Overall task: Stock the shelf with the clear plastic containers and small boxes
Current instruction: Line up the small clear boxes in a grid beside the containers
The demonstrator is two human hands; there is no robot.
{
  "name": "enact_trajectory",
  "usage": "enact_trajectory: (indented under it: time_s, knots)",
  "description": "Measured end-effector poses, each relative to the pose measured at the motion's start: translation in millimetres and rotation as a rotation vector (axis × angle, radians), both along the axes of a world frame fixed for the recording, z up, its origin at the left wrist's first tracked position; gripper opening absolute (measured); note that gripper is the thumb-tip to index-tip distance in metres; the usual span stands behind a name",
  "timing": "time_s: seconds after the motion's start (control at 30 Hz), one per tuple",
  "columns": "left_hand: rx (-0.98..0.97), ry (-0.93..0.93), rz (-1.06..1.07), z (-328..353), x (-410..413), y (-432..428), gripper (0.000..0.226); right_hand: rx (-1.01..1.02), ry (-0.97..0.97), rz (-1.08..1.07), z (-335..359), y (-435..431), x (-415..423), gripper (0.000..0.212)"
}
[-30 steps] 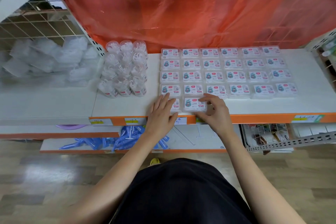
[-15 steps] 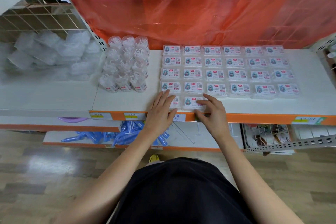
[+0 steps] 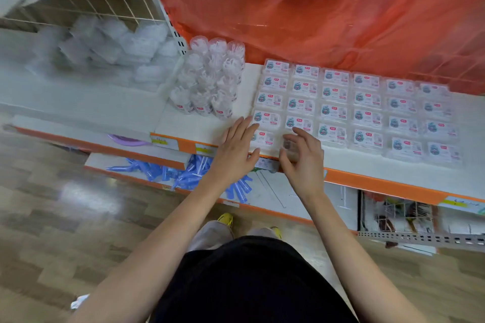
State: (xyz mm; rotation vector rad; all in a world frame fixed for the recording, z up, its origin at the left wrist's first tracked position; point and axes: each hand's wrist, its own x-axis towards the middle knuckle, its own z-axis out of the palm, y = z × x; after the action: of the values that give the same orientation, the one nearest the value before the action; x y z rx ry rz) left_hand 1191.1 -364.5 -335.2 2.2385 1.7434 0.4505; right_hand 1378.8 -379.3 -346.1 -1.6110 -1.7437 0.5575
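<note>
Small boxes (image 3: 365, 115) total twenty-six: left hand (image 3: 235, 150) fingers flat on front-left box (image 3: 263, 137), right hand (image 3: 304, 163) fingers pinching front-right box (image 3: 288, 145).

L hand (image 3: 236, 151) lies flat on white shelf (image 3: 189, 128), straight fingers touching small box (image 3: 263, 137) at near-left corner of grid. R hand (image 3: 301, 165) curls thumb + fingers round blurred clear box (image 3: 288, 145) at shelf's near edge. Labelled boxes (image 3: 364, 113) in rows fill the right; clear round containers (image 3: 210, 81) stand just left of them. Red plastic sheet (image 3: 328, 8) hangs at far side.
</note>
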Motion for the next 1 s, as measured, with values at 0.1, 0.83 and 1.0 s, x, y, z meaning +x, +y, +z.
enact_trajectory:
  time_s: [0.1,0.83,1.0]
  knots:
    - [0.06,0.002,0.097,6.5,-32.0,-6.2,0.057,0.012,-0.033,0.127,8.8,7.5,-33.6,0.041]
    - [0.02,0.053,0.282,-0.6,-375.1,-30.8,0.057,-0.074,-0.351,0.289,30.4,46.7,-366.6,0.065]
    - [0.004,0.084,0.267,0.3,-390.3,5.7,0.059,-0.105,-0.425,0.245,29.0,79.7,-381.7,0.069]
